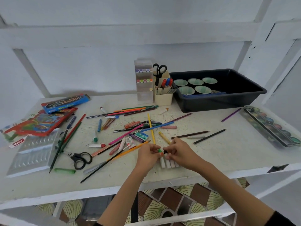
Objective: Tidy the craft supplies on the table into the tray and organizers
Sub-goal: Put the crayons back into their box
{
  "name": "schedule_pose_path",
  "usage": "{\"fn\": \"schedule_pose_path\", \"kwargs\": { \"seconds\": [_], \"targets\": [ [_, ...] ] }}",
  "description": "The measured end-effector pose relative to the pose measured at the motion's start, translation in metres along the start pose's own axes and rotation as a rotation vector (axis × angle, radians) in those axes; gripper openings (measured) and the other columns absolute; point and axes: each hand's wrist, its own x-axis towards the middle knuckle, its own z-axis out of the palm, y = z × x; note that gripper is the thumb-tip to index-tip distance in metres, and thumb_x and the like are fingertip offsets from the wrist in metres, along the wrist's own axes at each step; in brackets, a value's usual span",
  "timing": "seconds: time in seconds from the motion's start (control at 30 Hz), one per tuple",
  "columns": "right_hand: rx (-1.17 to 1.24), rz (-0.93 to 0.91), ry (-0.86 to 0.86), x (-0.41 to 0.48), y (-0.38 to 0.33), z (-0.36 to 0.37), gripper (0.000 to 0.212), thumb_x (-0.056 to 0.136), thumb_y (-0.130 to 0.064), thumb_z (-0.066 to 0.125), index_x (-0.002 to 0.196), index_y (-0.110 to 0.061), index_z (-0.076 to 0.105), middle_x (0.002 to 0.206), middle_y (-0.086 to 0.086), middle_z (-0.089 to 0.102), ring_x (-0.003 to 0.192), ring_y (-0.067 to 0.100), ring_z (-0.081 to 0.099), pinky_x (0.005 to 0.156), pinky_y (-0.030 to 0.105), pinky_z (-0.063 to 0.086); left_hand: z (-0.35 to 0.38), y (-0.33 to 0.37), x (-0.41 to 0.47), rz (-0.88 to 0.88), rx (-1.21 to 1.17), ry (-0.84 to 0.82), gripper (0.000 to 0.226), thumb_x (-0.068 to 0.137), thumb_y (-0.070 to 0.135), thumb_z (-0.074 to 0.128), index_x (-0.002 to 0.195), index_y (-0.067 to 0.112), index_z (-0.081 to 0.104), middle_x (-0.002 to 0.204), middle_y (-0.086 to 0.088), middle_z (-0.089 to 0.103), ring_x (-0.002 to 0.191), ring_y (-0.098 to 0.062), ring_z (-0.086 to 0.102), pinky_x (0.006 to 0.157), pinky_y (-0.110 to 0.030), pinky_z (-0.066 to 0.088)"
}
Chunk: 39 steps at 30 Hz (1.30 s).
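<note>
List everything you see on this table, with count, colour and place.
Tray: one, black, back right.
Paper cups: five, pale green, in the tray.
Marker organizer: one, clear, back centre.
Pen holder: one, cream, beside the organizer.
Scissors: two, black; one upright in the holder, one lying front left.
Pencils and crayons: many, mixed, scattered across the middle.
Paint set: one, multicoloured, right edge.
Boxes: two, blue and red, back left.
White markers: about four, under the hands.
Left hand: grips the markers.
Right hand: grips the markers.
</note>
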Motion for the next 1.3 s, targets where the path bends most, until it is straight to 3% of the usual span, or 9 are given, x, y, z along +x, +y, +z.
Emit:
{"fn": "schedule_pose_path", "kwargs": {
  "seconds": [0.1,0.23,0.33,0.47,0.63,0.8,1.07,1.2,1.3],
  "targets": [
    [-0.003,-0.012,0.01,-0.001,0.002,0.001,0.031,0.083,-0.013,0.069,0.114,-0.012,0.067,0.095,0.001,0.045,0.077,0.008,0.047,0.064,0.001,0.035,0.004,-0.001,-0.001,0.029,0.047,0.045,0.025,0.077,0.008,0.075,0.101,0.007,0.068,0.085,-0.005,0.064,0.077,-0.013,0.058,0.074,-0.024,0.052],
    [-0.045,-0.042,0.0,-0.003,0.0,-0.001,0.029,0.084,-0.014,0.067,0.113,-0.012,0.067,0.095,0.001,0.044,0.08,0.011,0.048,0.071,0.014,0.043,0.012,-0.002,-0.006,0.077,0.138,0.111,0.019,0.078,0.007,0.072,0.097,0.006,0.071,0.088,-0.004,0.067,0.076,-0.009,0.057,0.068,-0.014,0.044],
    [-0.062,-0.041,-0.001,-0.003,-0.001,0.003,0.031,0.086,-0.014,0.065,0.117,-0.01,0.065,0.096,0.001,0.041,0.081,0.011,0.045,0.064,0.005,0.034,0.016,-0.003,-0.01,0.067,0.146,0.169,0.018,0.08,0.01,0.072,0.097,0.009,0.071,0.09,-0.004,0.068,0.078,-0.011,0.059,0.072,-0.021,0.047],
    [-0.101,-0.039,0.012,-0.004,-0.002,0.009,0.033,0.086,-0.019,0.066,0.119,-0.011,0.064,0.097,0.0,0.04,0.085,0.012,0.042,0.072,0.016,0.036,0.018,-0.004,-0.012,0.008,0.062,0.186,0.017,0.08,0.008,0.071,0.098,0.007,0.07,0.09,-0.007,0.068,0.077,-0.013,0.059,0.079,-0.031,0.053],
    [-0.068,-0.017,0.029,-0.005,-0.001,0.008,0.033,0.085,-0.019,0.067,0.117,-0.012,0.065,0.098,0.001,0.043,0.087,0.015,0.049,0.076,0.019,0.043,0.021,-0.006,-0.016,0.063,0.12,0.205,0.017,0.084,0.004,0.065,0.1,0.007,0.069,0.093,-0.007,0.068,0.082,-0.013,0.06,0.077,-0.023,0.049],
    [-0.081,-0.019,0.054,-0.008,-0.001,0.01,0.024,0.09,-0.016,0.057,0.112,-0.009,0.065,0.105,0.007,0.047,0.098,0.019,0.051,0.087,0.027,0.044,0.028,-0.006,-0.022,0.187,0.194,0.271,0.011,0.085,0.004,0.061,0.09,0.007,0.071,0.087,-0.004,0.065,0.085,-0.016,0.059,0.076,-0.028,0.048],
    [-0.077,-0.002,0.012,-0.006,-0.003,0.005,0.021,0.088,-0.02,0.059,0.106,-0.014,0.067,0.096,0.002,0.044,0.089,0.015,0.051,0.079,0.023,0.043,0.019,-0.001,-0.018,0.155,0.246,0.197,0.014,0.088,0.011,0.059,0.099,0.008,0.068,0.096,-0.005,0.067,0.087,-0.014,0.06,0.078,-0.021,0.047],
    [-0.033,0.036,0.034,0.005,-0.005,-0.007,0.013,0.086,-0.016,0.062,0.096,-0.016,0.069,0.093,0.001,0.05,0.08,0.011,0.054,0.072,0.018,0.043,0.009,0.005,-0.012,0.217,0.226,0.231,0.013,0.086,0.006,0.059,0.095,0.008,0.069,0.089,-0.004,0.067,0.083,-0.014,0.061,0.079,-0.025,0.051],
    [0.036,0.056,0.028,0.018,-0.008,-0.017,0.011,0.087,-0.013,0.06,0.092,-0.017,0.069,0.091,-0.001,0.06,0.077,0.008,0.057,0.068,0.014,0.046,-0.004,0.013,0.0,0.237,0.188,0.256,0.011,0.087,0.007,0.059,0.094,0.009,0.068,0.087,-0.001,0.065,0.08,-0.011,0.059,0.076,-0.019,0.049]
  ]
}}
